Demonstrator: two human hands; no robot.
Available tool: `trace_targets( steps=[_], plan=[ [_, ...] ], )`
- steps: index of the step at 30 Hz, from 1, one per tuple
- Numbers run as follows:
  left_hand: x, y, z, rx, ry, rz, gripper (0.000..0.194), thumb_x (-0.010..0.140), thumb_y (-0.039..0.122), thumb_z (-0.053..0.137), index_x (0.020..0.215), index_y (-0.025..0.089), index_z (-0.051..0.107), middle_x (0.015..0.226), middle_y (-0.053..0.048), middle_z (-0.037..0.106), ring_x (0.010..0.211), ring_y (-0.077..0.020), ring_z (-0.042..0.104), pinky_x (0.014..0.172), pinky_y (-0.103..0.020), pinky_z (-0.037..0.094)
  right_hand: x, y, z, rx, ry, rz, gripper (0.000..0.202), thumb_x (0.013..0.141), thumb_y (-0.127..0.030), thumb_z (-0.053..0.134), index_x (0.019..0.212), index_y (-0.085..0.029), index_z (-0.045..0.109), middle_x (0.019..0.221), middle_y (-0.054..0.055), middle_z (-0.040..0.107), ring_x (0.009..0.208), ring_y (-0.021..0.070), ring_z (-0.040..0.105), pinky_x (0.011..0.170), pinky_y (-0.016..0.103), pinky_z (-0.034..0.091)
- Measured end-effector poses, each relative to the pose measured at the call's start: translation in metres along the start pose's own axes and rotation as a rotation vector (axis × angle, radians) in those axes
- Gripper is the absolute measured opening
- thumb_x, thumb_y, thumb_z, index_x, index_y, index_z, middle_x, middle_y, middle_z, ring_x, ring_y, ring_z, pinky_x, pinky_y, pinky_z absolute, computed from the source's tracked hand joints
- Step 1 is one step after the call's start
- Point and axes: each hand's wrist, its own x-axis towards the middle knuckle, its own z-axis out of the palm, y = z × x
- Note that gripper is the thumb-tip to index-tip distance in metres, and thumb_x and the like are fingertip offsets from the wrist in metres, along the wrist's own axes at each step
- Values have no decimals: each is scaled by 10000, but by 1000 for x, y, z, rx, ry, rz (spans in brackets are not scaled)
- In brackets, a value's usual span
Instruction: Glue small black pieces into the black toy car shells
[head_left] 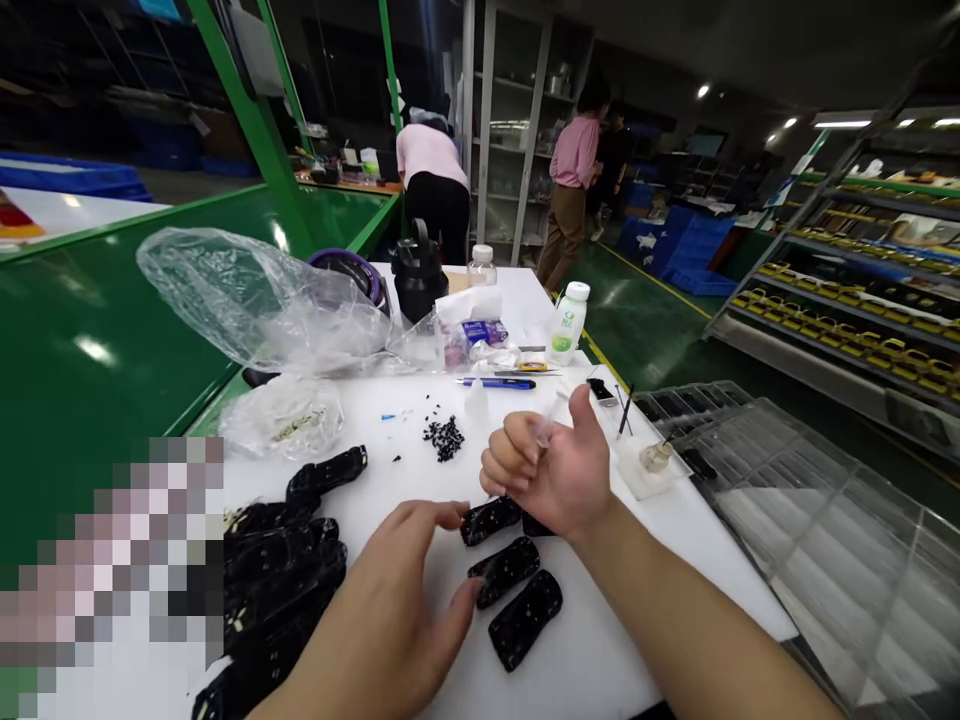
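My left hand [409,590] reaches over the white table with thumb and index finger apart. The index fingertip is at the end of a black car-shaped plastic part [491,519]. The thumb tip is by a second black part [506,570], and a third one [526,618] lies nearer to me. My right hand [551,465] is raised above the row, thumb up, its other fingers curled around a small clear plastic piece [544,430] whose kind I cannot make out. Another black part is mostly hidden under this hand. Beyond lies a pile of tiny black pieces [444,438].
More black parts [285,560] are heaped at left, beside a clear bag [281,415]. Behind stand a black flask [420,275], a tissue pack [472,335] and a white bottle [570,322]. Clear divided trays [817,500] sit at right. Two people in pink stand farther back.
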Motion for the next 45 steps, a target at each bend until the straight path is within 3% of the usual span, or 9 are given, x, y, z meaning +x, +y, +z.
trace_targets(
  steps=[3, 9, 27, 36, 45],
  plan=[
    [0, -1, 14, -20, 41, -113, 519, 885, 371, 555, 1340, 225, 354, 1205, -114, 622, 1079, -276, 624, 898, -463, 553, -2, 19, -2, -11, -37, -40, 707, 774, -847, 424, 481, -205, 386, 429, -63, 266, 402, 91, 237, 472, 268, 244],
    [14, 1, 28, -37, 84, -122, 660, 866, 235, 537, 1444, 202, 220, 1129, -97, 653, 1043, -262, 640, 903, -441, 539, -1, 31, -4, -46, 22, -48, 666, 813, -783, 409, 471, -212, 389, 431, -51, 282, 415, 105, 257, 505, 292, 264],
    [19, 1, 25, -25, 82, -193, 735, 838, 227, 559, 1480, 176, 205, 1028, -75, 686, 984, -257, 670, 831, -388, 555, 4, 48, -7, -143, -27, -29, 590, 834, -680, 406, 465, -220, 392, 426, -39, 296, 425, 115, 274, 495, 294, 252],
    [18, -1, 29, -42, 125, -234, 941, 807, 249, 592, 1541, 193, 6, 962, -51, 702, 913, -260, 690, 758, -368, 566, 4, 48, -2, -175, 4, -54, 553, 808, -636, 439, 449, -218, 391, 408, -40, 310, 408, 105, 267, 486, 289, 241],
    [19, 1, 25, -52, 67, -267, 974, 802, 262, 582, 1538, 170, -50, 975, -56, 717, 939, -268, 689, 782, -387, 566, 5, 48, -3, -193, 22, -49, 557, 797, -647, 431, 437, -224, 388, 399, -40, 314, 398, 105, 272, 479, 294, 251]
  ],
)
